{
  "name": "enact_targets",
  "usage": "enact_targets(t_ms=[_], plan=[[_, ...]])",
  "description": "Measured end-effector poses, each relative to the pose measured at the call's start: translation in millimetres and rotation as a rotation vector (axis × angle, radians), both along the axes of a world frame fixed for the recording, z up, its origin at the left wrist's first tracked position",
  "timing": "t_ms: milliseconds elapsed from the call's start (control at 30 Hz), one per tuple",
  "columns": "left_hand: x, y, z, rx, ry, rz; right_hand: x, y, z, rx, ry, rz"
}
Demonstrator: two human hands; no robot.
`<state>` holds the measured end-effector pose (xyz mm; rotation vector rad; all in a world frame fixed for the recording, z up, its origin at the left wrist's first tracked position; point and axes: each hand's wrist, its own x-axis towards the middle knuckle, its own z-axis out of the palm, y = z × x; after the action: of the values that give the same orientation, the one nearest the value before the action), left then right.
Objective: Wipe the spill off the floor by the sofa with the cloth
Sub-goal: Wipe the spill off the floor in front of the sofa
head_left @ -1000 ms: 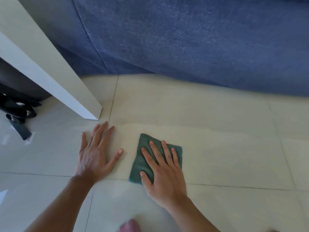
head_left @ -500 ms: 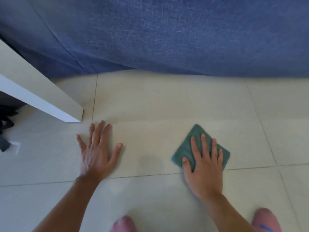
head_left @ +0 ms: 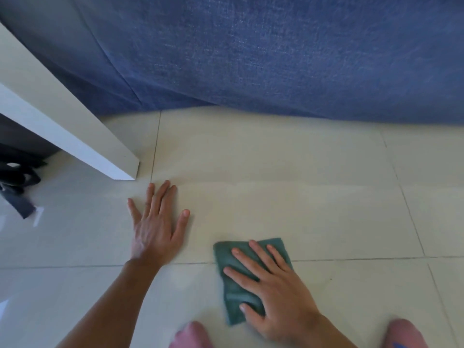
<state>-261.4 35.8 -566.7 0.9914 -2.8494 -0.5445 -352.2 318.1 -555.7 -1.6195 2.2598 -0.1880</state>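
R hand [head_left: 276, 292] lies flat w/ fingers spread, pressing green cloth [head_left: 227, 254] on tile floor [head_left: 326, 217]. L hand [head_left: 157, 229], just left of it, also spread flat; blue sofa [head_left: 276, 59] beyond both.

Count: 2 hands on the floor, left hand [head_left: 155, 229] flat w/ all 5 digits spread, right hand [head_left: 273, 290] also flat, 5 digits showing. 1 green cloth [head_left: 233, 292], folded. 1 blue sofa [head_left: 276, 59]. 1 white furniture leg [head_left: 75, 131]. 2 pink knees at bottom edge, left knee [head_left: 190, 335] & right knee [head_left: 404, 334]. 1 dark strap bundle [head_left: 17, 182] at left; can't tell if it's more than 1 item.
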Motion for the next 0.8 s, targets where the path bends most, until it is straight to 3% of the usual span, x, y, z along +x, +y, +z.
enact_targets(t_ms=[167,300,367,500,567,700,800], plan=[[1,0,0,0.004,0.010,0.004,-37,65,-9,0.075,0.136,-0.612],[1,0,1,0.000,0.018,0.009,-23,46,-11,0.106,0.156,-0.947],[2,0,0,-0.003,0.010,0.008,-6,15,-7,0.070,0.125,-0.901],[2,-2,-1,-0.015,0.023,0.014,-18,-34,-1,0.015,0.055,-0.537],[1,-2,-4,-0.010,0.002,0.000,-44,-25,-7,0.074,0.102,-0.654],[0,2,-5,-0.024,-0.003,-0.005,-39,21,-17,0.086,0.170,-1.219],[-1,1,-1,-0.017,0.017,0.009,14,0,-16,0.051,0.160,-1.158]])
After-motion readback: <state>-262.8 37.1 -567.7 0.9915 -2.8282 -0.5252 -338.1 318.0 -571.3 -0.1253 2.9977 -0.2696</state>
